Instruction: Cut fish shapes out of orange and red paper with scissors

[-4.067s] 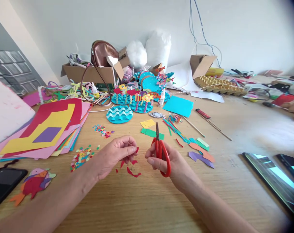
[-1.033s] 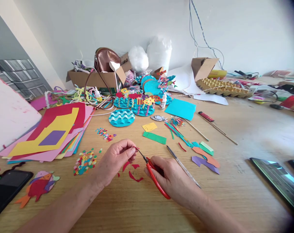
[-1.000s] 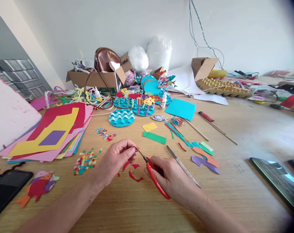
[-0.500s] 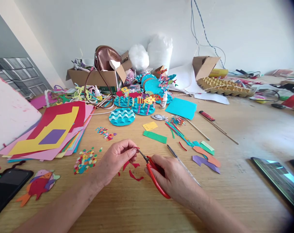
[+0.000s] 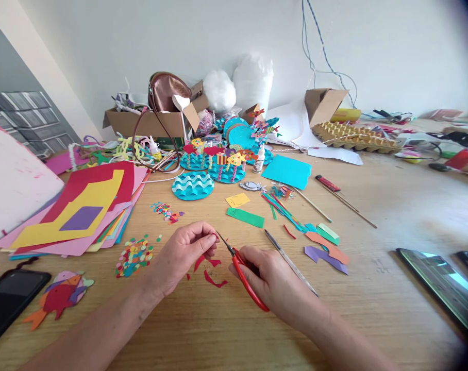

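Note:
Between the thumb and fingers of my left hand (image 5: 187, 250) is a tiny piece of red paper (image 5: 216, 236), mostly hidden by the fingertips. My right hand (image 5: 268, 275) grips red-handled scissors (image 5: 246, 282), their narrow blades pointing up and left at that piece. Beneath the hands lie several red paper scraps (image 5: 214, 279). A pen (image 5: 290, 262) rests on the table just right of the scissors. To the left of my left hand spreads a pile of coloured paper dots (image 5: 135, 256), and paper fish (image 5: 62, 296) lie beyond it.
Stacked coloured paper (image 5: 79, 206) covers the left side, with a dark phone (image 5: 15, 299) below it. Blue wave-patterned discs (image 5: 193, 186), a glue bottle (image 5: 258, 159) and a blue sheet (image 5: 287, 172) stand or lie ahead. A cutter (image 5: 327, 183), sticks and another phone (image 5: 435, 286) are at right.
The scissor blades have closed up, and a small red bit now shows just right of their tips. Both hands stay in nearly the same place.

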### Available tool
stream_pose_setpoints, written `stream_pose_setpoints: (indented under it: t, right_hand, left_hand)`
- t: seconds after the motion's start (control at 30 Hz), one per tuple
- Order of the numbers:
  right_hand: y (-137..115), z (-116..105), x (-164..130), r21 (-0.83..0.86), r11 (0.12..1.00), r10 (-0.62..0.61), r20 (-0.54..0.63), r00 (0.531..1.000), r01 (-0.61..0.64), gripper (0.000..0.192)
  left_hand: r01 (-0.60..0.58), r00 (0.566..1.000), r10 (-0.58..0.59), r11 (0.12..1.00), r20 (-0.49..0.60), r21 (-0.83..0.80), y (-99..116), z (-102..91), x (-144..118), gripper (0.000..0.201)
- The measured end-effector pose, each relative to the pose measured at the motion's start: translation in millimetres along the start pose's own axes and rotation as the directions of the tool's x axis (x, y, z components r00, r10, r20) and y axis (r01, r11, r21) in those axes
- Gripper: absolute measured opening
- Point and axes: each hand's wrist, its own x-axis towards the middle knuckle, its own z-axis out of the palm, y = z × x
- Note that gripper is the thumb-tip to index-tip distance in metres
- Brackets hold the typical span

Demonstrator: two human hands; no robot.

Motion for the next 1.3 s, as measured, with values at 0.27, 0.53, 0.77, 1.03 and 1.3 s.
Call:
stream_pose_setpoints:
  t: [0.27, 0.53, 0.77, 1.03, 1.3]
  right_hand:
    - [4, -2, 5, 0.596, 0.754, 0.183, 0.215, 0.959, -0.277, 0.028]
    - [3, 0, 7, 0.748, 0.616, 0.193, 0.160, 0.968, -0.247, 0.027]
    - [4, 3, 8, 0.742, 0.643, 0.215, 0.060, 0.975, -0.188, 0.017]
    - [4, 6, 8, 0.683, 0.710, 0.218, 0.018, 0.976, -0.171, 0.018]
    - [1, 5, 7, 0.726, 0.659, 0.229, 0.057, 0.972, -0.197, 0.017]
  left_hand:
    - [0.046, 0.999, -0.046, 0.999, 0.003, 0.010, 2, 2.4, -2, 0.012]
    - [0.062, 0.995, -0.069, 0.993, 0.076, 0.097, -1, 7.5, 0, 0.012]
    - [0.097, 0.982, -0.109, 0.992, 0.157, 0.082, -9, 14.5, -3, 0.017]
    - [0.097, 0.980, -0.123, 0.981, 0.155, 0.166, -8, 22.0, -4, 0.017]
    - [0.097, 0.976, -0.127, 0.981, 0.176, 0.170, -9, 21.4, -5, 0.019]
